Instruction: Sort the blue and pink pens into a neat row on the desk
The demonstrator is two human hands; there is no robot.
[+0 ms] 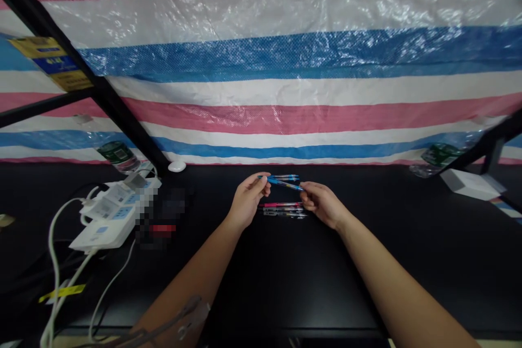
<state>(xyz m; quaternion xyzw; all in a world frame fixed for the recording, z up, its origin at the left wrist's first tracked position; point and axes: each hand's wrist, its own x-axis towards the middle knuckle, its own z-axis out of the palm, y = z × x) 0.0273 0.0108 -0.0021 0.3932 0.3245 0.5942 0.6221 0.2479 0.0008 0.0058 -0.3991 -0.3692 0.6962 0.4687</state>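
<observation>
Between both hands a blue pen (285, 184) is held slightly tilted above the black table. My left hand (249, 194) is closed, pinching its left end between thumb and fingers. At the pen's other end, my right hand (320, 201) is closed on the tip with its fingertips. Just behind lie more blue pens (287, 177), partly covered by the held one. Nearer to me, a red pen (283, 205) and a few dark, clear-barrelled pens (284, 212) rest side by side, pointing left to right.
On the left are a white power strip (116, 217) with plugs and cables, a plastic bottle (118, 155) and a small white round object (176, 166). At right, a white box (471, 184) stands near another bottle (442, 153). A striped sheet (293, 92) hangs behind the table (293, 277).
</observation>
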